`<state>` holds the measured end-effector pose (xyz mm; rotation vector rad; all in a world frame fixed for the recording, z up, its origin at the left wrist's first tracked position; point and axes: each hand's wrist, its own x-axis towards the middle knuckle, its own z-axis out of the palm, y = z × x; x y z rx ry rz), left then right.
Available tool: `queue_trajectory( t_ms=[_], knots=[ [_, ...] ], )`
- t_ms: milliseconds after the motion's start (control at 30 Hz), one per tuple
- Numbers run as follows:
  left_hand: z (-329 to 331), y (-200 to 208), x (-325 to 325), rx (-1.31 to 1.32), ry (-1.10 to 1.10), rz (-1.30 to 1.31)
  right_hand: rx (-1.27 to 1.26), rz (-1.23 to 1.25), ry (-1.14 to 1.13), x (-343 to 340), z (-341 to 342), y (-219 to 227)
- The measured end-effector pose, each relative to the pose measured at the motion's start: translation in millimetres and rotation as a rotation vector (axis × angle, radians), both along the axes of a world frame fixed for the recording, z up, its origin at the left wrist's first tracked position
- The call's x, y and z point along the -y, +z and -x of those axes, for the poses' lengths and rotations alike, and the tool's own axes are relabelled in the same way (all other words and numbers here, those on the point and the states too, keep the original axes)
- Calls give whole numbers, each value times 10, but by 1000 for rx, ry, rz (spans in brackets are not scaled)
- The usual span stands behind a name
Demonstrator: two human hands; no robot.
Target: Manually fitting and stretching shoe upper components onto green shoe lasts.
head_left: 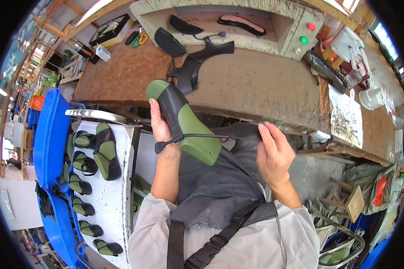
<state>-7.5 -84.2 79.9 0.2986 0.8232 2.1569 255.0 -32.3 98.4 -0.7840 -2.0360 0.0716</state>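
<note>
A green shoe last (195, 119) is held tilted in front of me, toe pointing up and away to the left. My left hand (161, 127) is closed round its left side. A black leather upper piece (171, 102) wraps the forefoot of the last. From it, a black leather strap (240, 131) and a thin cord cross the heel part toward the right. My right hand (274, 154) pinches the strap's far end between thumb and fingers. Cut black leather parts (184, 74) lie on the bench beyond the toe, beside rounded black pieces (168, 42).
Behind the brown workbench (251, 85) stands a recessed box (141, 13) with red and green lights, holding a sole (241, 24). Scissors (141, 39) lie at the back left. Several green lasts with black uppers sit on a white rack (116, 201), beside blue bins (51, 139).
</note>
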Motion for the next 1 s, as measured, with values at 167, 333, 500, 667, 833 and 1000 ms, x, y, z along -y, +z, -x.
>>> queue_trajectory(
  t_ms=[167,333,500,667,833,1000],
  knots=[
    [-12,108,-96,6,50,-49,-68,42,32,37,-13,-136],
    [-25,54,-203,118,83,-75,21,37,257,425,226,-337],
    [-65,35,-221,317,-167,-175,-78,128,390,95,92,-641],
    [-195,-181,-227,421,-659,-49,13,107,536,-375,319,-588],
    [-669,-283,-103,1034,-1006,-131,153,-191,931,-345,466,-18],
    [-546,-438,-53,215,-834,82,-7,-235,809,-214,470,-62]
  ],
)
